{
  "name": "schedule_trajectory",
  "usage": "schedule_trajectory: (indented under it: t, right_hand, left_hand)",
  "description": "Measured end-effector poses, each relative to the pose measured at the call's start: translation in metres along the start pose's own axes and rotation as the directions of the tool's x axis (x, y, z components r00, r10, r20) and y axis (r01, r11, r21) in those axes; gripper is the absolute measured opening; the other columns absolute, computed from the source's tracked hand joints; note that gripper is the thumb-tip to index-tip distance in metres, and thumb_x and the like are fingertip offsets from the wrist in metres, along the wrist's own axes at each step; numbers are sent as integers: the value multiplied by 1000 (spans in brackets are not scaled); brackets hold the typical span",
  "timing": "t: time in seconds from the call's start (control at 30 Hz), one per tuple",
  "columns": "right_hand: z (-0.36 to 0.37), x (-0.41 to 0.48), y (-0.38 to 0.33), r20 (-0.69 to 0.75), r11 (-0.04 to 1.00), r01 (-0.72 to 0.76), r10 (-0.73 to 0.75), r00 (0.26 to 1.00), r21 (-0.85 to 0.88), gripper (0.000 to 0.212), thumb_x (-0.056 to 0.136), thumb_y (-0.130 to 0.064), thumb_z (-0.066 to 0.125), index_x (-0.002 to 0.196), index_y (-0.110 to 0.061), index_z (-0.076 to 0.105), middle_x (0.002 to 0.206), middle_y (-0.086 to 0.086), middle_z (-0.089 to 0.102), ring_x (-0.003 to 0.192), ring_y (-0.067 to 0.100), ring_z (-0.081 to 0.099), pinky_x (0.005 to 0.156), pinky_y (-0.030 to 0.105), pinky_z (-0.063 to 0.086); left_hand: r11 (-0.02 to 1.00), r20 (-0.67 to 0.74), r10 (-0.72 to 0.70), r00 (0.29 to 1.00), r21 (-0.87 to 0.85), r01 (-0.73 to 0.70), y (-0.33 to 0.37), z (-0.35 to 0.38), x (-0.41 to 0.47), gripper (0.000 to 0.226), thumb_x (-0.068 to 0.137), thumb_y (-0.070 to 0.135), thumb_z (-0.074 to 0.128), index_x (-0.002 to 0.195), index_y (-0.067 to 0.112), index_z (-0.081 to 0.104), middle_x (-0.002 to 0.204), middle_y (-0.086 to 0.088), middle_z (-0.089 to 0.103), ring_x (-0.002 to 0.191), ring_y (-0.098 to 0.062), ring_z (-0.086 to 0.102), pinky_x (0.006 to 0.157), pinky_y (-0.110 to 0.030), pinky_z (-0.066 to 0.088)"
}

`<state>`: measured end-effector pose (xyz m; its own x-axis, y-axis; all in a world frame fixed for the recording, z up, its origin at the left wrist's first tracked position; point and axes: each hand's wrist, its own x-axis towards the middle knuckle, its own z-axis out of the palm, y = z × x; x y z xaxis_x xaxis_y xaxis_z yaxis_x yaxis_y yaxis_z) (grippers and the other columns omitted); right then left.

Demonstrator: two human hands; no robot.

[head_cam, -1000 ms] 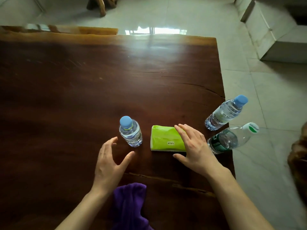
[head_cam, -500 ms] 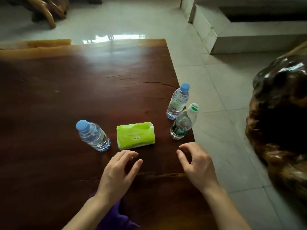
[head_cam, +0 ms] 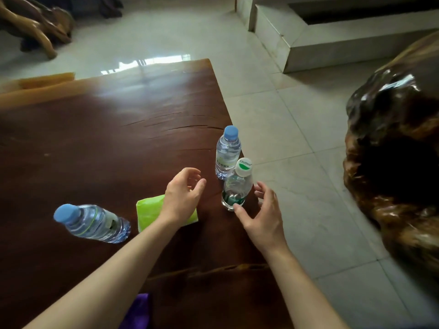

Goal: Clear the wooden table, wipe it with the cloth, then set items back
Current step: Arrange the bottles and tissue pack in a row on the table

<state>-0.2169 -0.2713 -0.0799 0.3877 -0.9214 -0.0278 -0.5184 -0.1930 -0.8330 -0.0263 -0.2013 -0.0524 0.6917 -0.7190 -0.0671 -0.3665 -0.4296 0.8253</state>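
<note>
Reaching with both hands toward two upright water bottles at the right edge of the wooden surface (head_cam: 95, 143), a person appears to be starting to clear it. The right hand (head_cam: 262, 213) is spread, fingers curved, its thumb tip touching or almost touching the base of the white-capped bottle (head_cam: 235, 188); it holds nothing yet. The left hand (head_cam: 183, 195) hangs half open and empty just left of that bottle, above a lime-green tissue pack (head_cam: 149, 211). Just behind the white-capped bottle, a blue-capped bottle (head_cam: 227, 153) stands touching or nearly touching it. Well left of it, past the tissue pack, another blue-capped bottle (head_cam: 92, 223) stands. A purple cloth (head_cam: 139, 312) peeks in nearer the person. To do this step well, the right hand should wrap the bottle's middle rather than its base, lifting straight up so its neighbour is not knocked off the edge.
</note>
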Motion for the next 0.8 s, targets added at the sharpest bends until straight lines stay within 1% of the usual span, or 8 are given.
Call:
schedule_trajectory:
  t: [0.07,0.17,0.23,0.33,0.47,0.63,0.7,0.8]
  right_hand:
    - [8,10,0,8,998,7,-7,1000,61,90,74,-39,84,147,-17,37,137,-1,51,127,9,49,105,20,41]
    - [21,20,-4,2,988,27,-28,1000,154,95,70,-45,86,147,-22,35,139,-5,50,127,5,48,97,-1,33]
    - [30,24,-7,-21,976,41,-38,999,215,94,68,-47,87,145,-25,37,137,-8,53,124,1,50,95,-2,35]
    - [43,27,-10,-116,942,89,-53,992,323,89,67,-44,90,140,-25,43,130,-12,58,120,-3,54,93,4,43]
    - [56,27,-10,-200,919,95,-19,980,382,79,67,-47,90,131,-33,46,124,-13,61,116,7,61,92,28,57]
    - [62,33,-7,-220,925,66,19,975,375,72,68,-45,89,125,-31,49,118,-11,63,111,11,63,88,37,59]
    - [63,36,-6,-215,934,61,17,976,351,70,68,-43,88,124,-26,50,116,-7,64,108,11,64,87,37,59]
    - [62,40,-7,-237,935,63,23,971,348,63,69,-37,89,119,-26,51,111,-11,65,102,7,66,84,28,59]
  left_hand:
    - [998,32,-67,997,-20,68,3,10,19,38,83,29,78,116,16,64,107,0,70,98,-17,67,91,-41,55]
    - [996,103,-90,991,11,89,5,26,43,67,74,40,85,131,19,56,124,0,65,113,-14,61,99,-36,51]
    - [998,134,-60,989,-23,64,6,36,55,78,68,43,86,135,22,52,130,3,63,118,-12,59,102,-34,49]
    - [990,208,-3,978,-139,33,10,49,68,89,57,48,85,136,32,49,125,12,66,116,-7,62,97,-28,51]
    - [967,223,11,975,-251,47,10,65,86,83,58,31,94,129,34,53,115,6,72,106,-17,71,98,-46,56]
    - [970,153,7,988,-242,30,11,78,95,73,56,31,94,119,25,58,107,3,72,103,-23,70,97,-50,54]
    - [973,153,14,988,-229,22,13,79,97,68,58,33,93,116,23,59,105,3,72,101,-23,69,96,-48,55]
    - [980,149,13,989,-198,17,21,77,95,59,54,48,84,105,26,63,94,9,72,87,-6,68,84,-27,55]
